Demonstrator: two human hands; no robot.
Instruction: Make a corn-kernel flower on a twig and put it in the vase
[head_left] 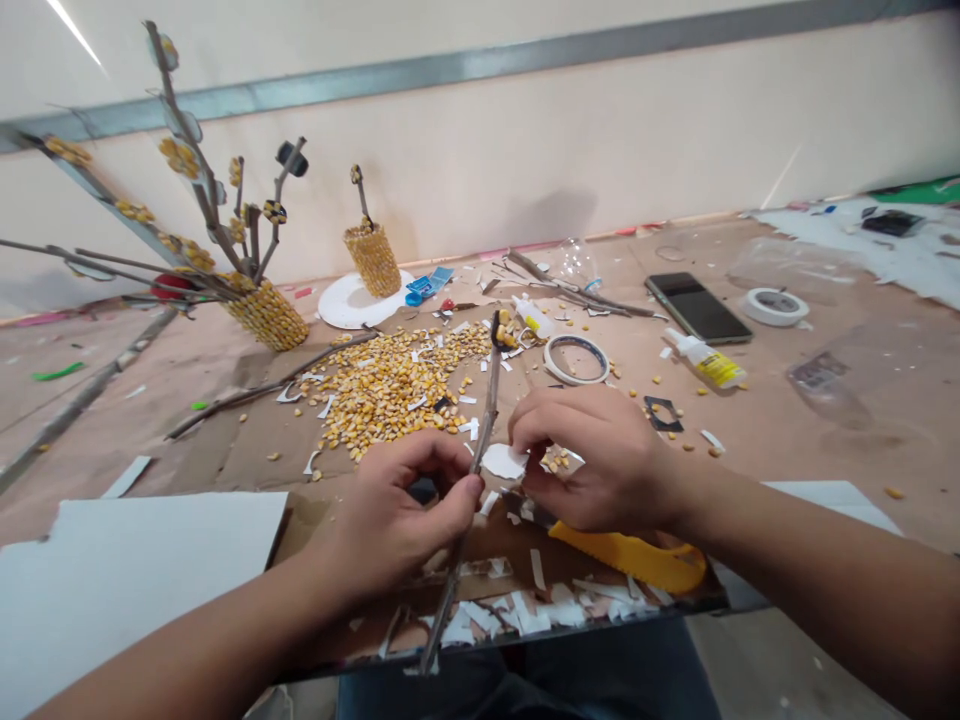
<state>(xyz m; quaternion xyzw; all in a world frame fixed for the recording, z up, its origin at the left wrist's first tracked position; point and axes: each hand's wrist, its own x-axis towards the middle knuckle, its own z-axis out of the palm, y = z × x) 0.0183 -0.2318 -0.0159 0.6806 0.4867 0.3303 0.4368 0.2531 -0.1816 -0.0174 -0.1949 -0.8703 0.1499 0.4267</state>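
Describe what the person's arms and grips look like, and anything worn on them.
Left forearm and right forearm are uncovered, with no sleeve, watch or bracelet in view. Left grip and right grip are ungloved; no rings or markings show.

lt bright | soft shadow on wall (675, 130) | glare streak top l | slt blur, edges stretched

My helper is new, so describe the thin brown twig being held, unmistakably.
Find the wide heap of loose yellow corn kernels. Nearer, the bare left hand pinches a thin brown wooden twig. Unlike the brown twigs lying nearby, its upper tip bears yellow kernels on black.
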